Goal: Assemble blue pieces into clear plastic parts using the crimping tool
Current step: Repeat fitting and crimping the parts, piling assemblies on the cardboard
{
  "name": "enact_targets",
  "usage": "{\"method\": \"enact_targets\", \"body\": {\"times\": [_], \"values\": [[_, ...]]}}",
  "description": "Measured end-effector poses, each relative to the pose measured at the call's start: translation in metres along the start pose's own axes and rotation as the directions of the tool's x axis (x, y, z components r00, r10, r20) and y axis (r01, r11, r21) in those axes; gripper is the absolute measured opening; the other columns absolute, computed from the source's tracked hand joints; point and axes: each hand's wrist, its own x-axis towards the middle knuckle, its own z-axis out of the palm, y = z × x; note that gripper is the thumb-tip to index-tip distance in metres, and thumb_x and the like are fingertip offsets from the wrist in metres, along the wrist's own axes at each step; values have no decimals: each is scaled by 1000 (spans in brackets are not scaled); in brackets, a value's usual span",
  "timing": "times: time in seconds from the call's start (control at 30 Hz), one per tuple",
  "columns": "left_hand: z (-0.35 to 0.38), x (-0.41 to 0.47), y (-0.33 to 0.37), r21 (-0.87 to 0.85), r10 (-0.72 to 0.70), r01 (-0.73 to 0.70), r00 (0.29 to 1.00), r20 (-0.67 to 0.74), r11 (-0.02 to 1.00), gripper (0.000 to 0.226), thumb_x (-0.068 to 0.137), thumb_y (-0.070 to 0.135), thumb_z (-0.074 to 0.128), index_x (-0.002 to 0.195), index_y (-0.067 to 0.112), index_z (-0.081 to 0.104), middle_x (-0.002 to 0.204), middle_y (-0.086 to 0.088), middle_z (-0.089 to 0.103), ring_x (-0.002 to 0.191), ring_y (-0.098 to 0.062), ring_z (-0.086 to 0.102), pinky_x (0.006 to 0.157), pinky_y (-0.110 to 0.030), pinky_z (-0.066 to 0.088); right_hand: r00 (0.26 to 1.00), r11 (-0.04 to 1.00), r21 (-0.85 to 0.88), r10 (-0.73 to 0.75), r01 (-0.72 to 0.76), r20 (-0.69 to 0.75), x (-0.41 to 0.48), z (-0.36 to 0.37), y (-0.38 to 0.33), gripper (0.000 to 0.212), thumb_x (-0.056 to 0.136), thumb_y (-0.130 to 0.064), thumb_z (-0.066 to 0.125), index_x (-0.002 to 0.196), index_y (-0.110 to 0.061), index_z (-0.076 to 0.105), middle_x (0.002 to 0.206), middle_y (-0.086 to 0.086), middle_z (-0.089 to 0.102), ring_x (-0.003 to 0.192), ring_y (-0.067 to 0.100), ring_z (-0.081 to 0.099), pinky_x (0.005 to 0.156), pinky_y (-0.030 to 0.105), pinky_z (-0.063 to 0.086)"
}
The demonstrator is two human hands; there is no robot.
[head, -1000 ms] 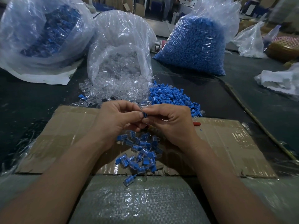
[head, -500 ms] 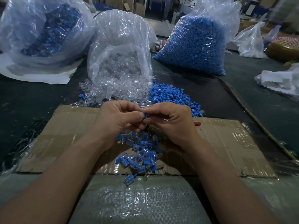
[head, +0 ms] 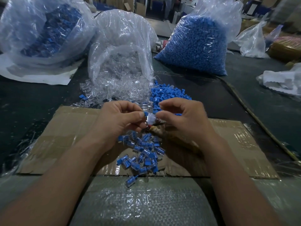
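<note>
My left hand (head: 120, 119) pinches a clear plastic part (head: 149, 117) with a blue piece at its left end, between thumb and forefinger. My right hand (head: 185, 121) is just right of it, thumb tip by the part and forefinger lifted. Its lower fingers curl over a tan-wrapped crimping tool (head: 156, 130) with a red bit showing; most of the tool is hidden. Assembled pieces (head: 143, 154) lie heaped on the cardboard (head: 65, 136) under my hands. Loose blue pieces (head: 169, 93) and loose clear parts (head: 114, 92) lie beyond.
An open bag of clear parts (head: 120, 46) stands behind the piles. A full bag of blue pieces (head: 195, 46) is at back right, another bag (head: 40, 30) at back left. White plastic (head: 280, 80) lies far right. A woven sack (head: 143, 201) covers the near edge.
My hands were pressed together around the part; now they have drawn slightly apart, my right forefinger has lifted, and the clear part shows between them.
</note>
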Motion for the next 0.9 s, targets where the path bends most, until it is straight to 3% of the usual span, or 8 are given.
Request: {"method": "enact_targets", "body": {"times": [0.1,0.27,0.33,0.5,0.6,0.73,0.9], "values": [[-1,2,-1,-2,3,-4,1000,-9,1000,10,65,4,64,74,3,60,61,-8,68,54,-15,66,48,-18,52,988,983,-109,153,-149,33,1,-21,10,19,70,-34,75,86,-35,65,75,-23,61,72,-9,59,65,6,44],[-3,4,-4,11,23,-22,999,-27,1000,8,76,-4,59,75,3,60,61,-7,68,54,-14,65,48,-17,52,880,892,-364,380,-267,285,-3,-36,15,52,63,-41,79,110,-33,58,88,-25,50,81,-7,47,62,10,32],[-4,5,-5,3,31,-31,999,-32,1000,6,73,-3,60,75,3,60,61,-7,68,54,-14,65,48,-18,52,831,863,-442,421,-245,362,-4,-32,14,70,59,-46,80,121,-33,49,98,-21,44,89,0,44,67,18,32],[-5,6,-6,-1,38,-38,999,-20,999,12,63,8,62,74,5,60,62,-7,68,55,-14,66,49,-18,52,848,820,-554,393,-147,357,-2,-19,10,85,57,-53,79,131,-34,42,107,-14,38,103,8,36,81,29,33],[-6,6,-6,-3,28,-28,999,-17,1000,6,71,1,60,76,4,59,62,-6,68,55,-13,66,49,-18,52,856,814,-558,396,-160,332,-2,-18,6,74,60,-52,78,125,-35,48,104,-12,43,99,10,41,78,31,37],[-7,5,-6,-17,29,-30,999,-35,999,10,79,-6,55,77,3,57,61,-6,68,54,-12,65,48,-17,52,901,749,-650,359,-124,241,-1,-11,0,38,68,-46,69,102,-31,61,88,-11,50,83,11,48,67,29,40],[-8,5,-6,-37,47,-49,998,-48,998,10,80,-6,54,77,4,57,60,-6,68,54,-12,65,48,-17,52,921,734,-667,336,-127,195,-1,-5,-1,19,74,-39,63,88,-27,57,80,-10,50,71,6,45,55,25,34]]}}
